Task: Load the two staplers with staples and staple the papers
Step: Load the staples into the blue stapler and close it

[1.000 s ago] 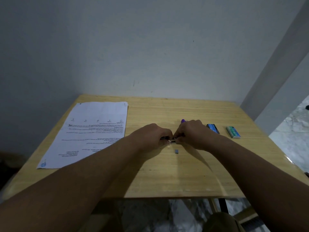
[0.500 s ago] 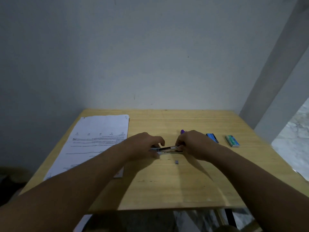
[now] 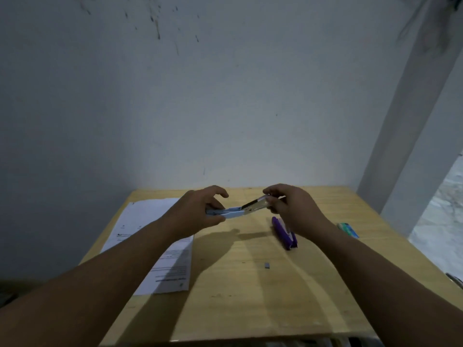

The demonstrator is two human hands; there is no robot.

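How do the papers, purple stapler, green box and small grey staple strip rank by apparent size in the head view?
1. papers
2. purple stapler
3. green box, partly hidden by the right arm, so unsure
4. grey staple strip

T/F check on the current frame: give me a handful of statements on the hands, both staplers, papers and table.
1. Both hands hold the light blue stapler above the table. True: the left hand grips its blue end, the right hand its metal end.
2. The purple stapler is in the right hand. False: it lies on the table, below that hand.
3. The papers lie on the left part of the table. True.
4. The blue stapler is closed flat. False: it is opened out, its metal part angled up to the right.
5. A small grey staple strip lies on the papers. False: it lies on bare wood, right of them.
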